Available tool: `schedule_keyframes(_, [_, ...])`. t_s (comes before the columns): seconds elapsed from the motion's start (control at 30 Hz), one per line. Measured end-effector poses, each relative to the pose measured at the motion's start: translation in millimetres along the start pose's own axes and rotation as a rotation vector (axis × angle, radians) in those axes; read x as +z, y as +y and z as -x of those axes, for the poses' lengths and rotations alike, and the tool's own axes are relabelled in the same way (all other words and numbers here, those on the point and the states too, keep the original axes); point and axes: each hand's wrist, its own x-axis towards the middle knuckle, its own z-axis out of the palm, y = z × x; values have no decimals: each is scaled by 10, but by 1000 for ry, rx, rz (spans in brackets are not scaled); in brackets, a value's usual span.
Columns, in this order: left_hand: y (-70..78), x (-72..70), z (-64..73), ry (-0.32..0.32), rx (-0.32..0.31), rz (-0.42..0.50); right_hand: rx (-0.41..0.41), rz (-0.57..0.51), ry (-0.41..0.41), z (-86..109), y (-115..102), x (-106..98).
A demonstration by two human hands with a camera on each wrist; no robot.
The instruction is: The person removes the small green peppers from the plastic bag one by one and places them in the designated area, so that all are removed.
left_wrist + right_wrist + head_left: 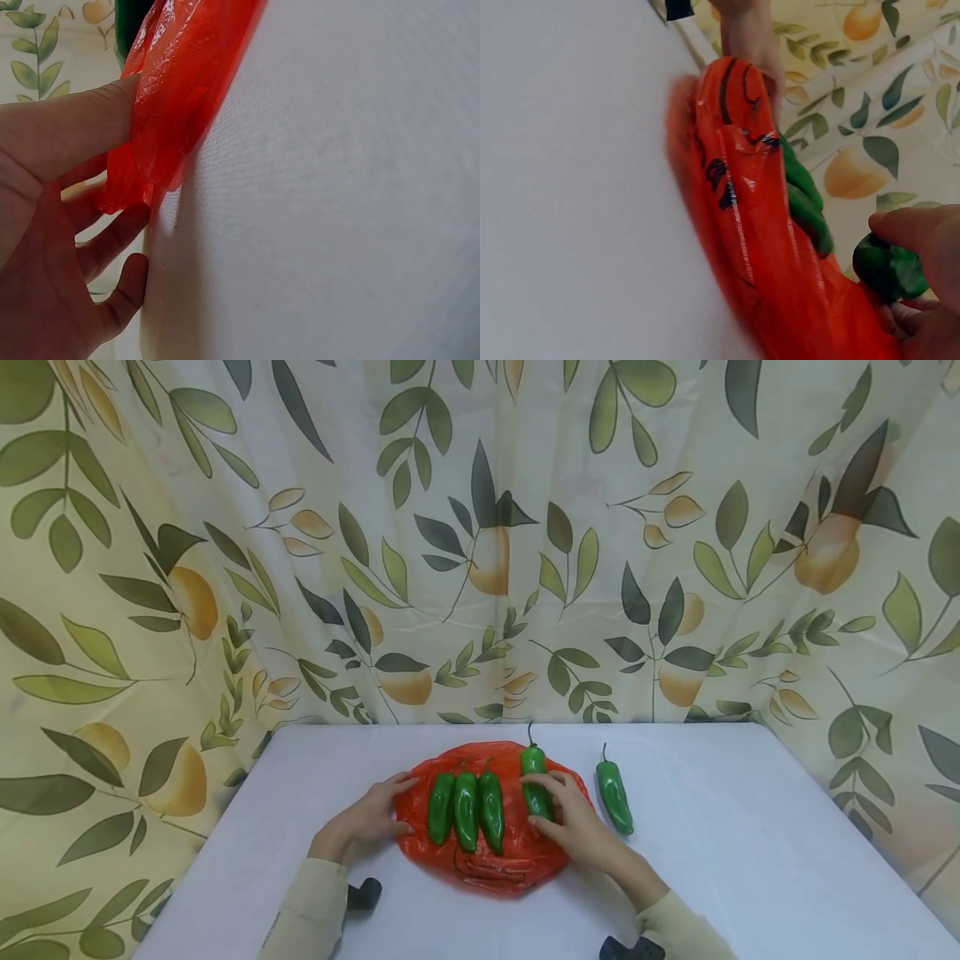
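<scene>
A red plastic bag [517, 868] lies spread and puffed on the white table, dark marks printed on its near side. Three green chili peppers [467, 814] rest side by side on it, stems pointing away. My right hand [573, 822] holds another green chili pepper [533, 762] over the bag's right part, pinched between thumb and fingers; its tip end [877, 262] shows in the right wrist view. At the bag's left edge, my left hand [371, 814] grips the crumpled plastic [180, 90], thumb on one side and some fingers behind it.
One more green chili pepper [615, 797] lies on the white table [750, 860], right of the bag. A patterned curtain [480, 652] with leaves and fruit hangs behind the table's far edge. Black devices [364, 894] sit at both wrists.
</scene>
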Motion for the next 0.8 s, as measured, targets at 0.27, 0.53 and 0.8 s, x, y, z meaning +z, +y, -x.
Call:
schedule_keyframes(0.27, [5, -17, 16, -1, -9, 0, -44, 11, 23, 34, -67, -213])
schedule_keyframes(0.53, [-2, -19, -14, -3, 1, 5, -52, 5, 65, 81, -97, -439])
schedule_keyframes(0.8, [-8, -12, -7, -3, 8, -15, -44, -8, 51, 104, -80, -617])
